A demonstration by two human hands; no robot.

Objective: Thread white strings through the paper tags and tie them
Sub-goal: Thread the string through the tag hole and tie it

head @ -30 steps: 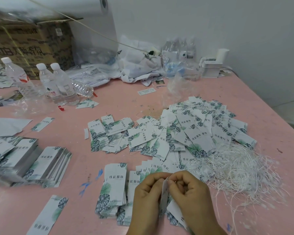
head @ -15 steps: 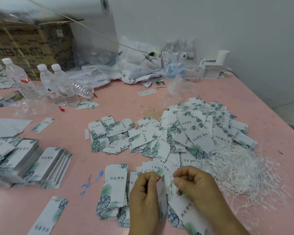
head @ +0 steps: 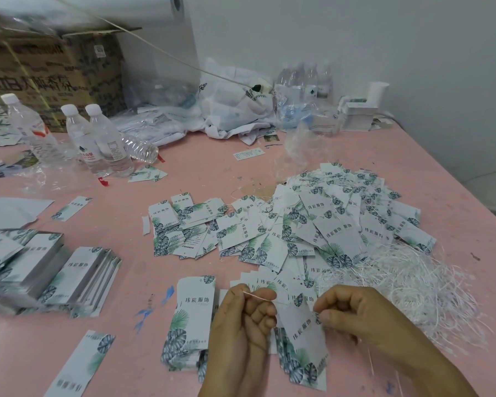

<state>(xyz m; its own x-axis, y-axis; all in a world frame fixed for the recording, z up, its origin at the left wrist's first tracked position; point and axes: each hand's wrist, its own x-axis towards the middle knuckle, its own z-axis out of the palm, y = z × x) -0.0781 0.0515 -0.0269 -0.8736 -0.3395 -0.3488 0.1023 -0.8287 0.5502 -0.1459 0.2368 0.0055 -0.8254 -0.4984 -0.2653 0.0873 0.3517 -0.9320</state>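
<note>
Nearest, at 6 o'clock: left hand [head: 242,325], grip curled, pinching a thin white string [head: 257,295] at its fingertips. Right hand [head: 352,313], at 5 o'clock, grip pinching the top corner of a paper tag [head: 302,332] held between the two hands. Under them, a small stack of tags [head: 194,313] on the pink table [head: 201,167]. At 3 o'clock, a tangle of white strings [head: 407,279]. Beyond, centre, a big loose tag heap [head: 321,222]. At 9 o'clock, bundled tag stacks [head: 49,270]. Far, at 10 o'clock: water bottles [head: 98,138], cardboard box [head: 52,73].
</note>
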